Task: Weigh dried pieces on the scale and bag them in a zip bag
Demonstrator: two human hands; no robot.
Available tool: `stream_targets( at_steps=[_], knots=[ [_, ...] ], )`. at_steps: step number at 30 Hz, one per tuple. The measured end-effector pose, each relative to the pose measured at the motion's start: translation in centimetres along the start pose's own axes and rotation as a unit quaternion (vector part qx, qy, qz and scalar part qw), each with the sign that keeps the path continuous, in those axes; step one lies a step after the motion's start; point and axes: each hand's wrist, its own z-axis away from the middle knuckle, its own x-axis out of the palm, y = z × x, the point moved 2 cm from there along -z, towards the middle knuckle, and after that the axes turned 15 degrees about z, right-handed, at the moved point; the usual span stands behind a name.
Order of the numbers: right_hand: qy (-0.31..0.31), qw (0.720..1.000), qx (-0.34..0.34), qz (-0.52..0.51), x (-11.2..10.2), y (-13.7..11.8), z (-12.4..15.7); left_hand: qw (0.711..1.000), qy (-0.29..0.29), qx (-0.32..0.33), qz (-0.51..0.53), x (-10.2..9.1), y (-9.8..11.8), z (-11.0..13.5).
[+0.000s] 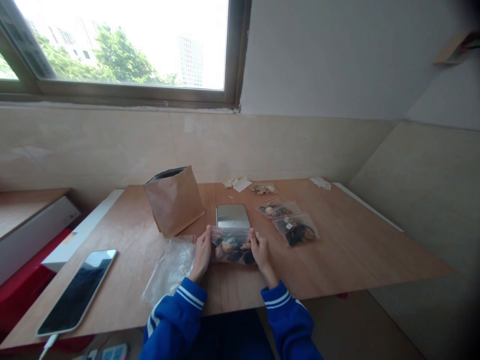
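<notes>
Both bare hands hold a clear zip-top bag (231, 246) upright between them. The left hand (201, 252) and right hand (261, 252) press its side edges, with the fingers nearly straight and only a bag's width apart. The bag holds dark and tan pieces, too blurred to identify.

No writing can be read anywhere. Two more clear bags (295, 230) of similar pieces lie past the right hand, one with a small white label (289, 226) too small to read. Just beyond the held bag sits a flat silver device (233, 216). Past the left hand stands a kraft paper bag (173, 201) with a black lining, its mouth open. A crumpled clear plastic bag (169, 270) lies touching distance from the left wrist. Further left is a dark-screened tablet (77, 291) with a white cable (48, 346). Loose pale chips (262, 189) and white paper scraps (236, 183) lie at the far edge of the plywood table (337, 250).
</notes>
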Motion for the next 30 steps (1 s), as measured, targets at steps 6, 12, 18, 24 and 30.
stream_targets(
  at_steps=[6,12,18,24,30],
  knots=[
    [0.027,0.998,0.048,0.026,0.0,1.2,0.5,0.998,-0.047,-0.010,0.039,-0.1,-1.0,0.4],
    [0.029,0.999,0.021,-0.012,0.4,1.5,0.5,0.998,-0.005,0.061,0.005,-0.5,-1.0,0.1],
    [0.057,0.996,0.036,-0.054,0.4,1.3,0.5,0.996,0.034,0.086,-0.007,-1.0,-1.1,-0.2],
    [0.037,0.996,0.030,-0.079,0.2,1.4,0.3,0.995,0.061,0.078,0.019,-1.4,-1.5,-0.2],
    [0.056,0.997,0.017,-0.045,0.1,1.5,0.5,0.993,0.062,0.097,-0.011,-1.3,-1.2,-0.1]
  ],
)
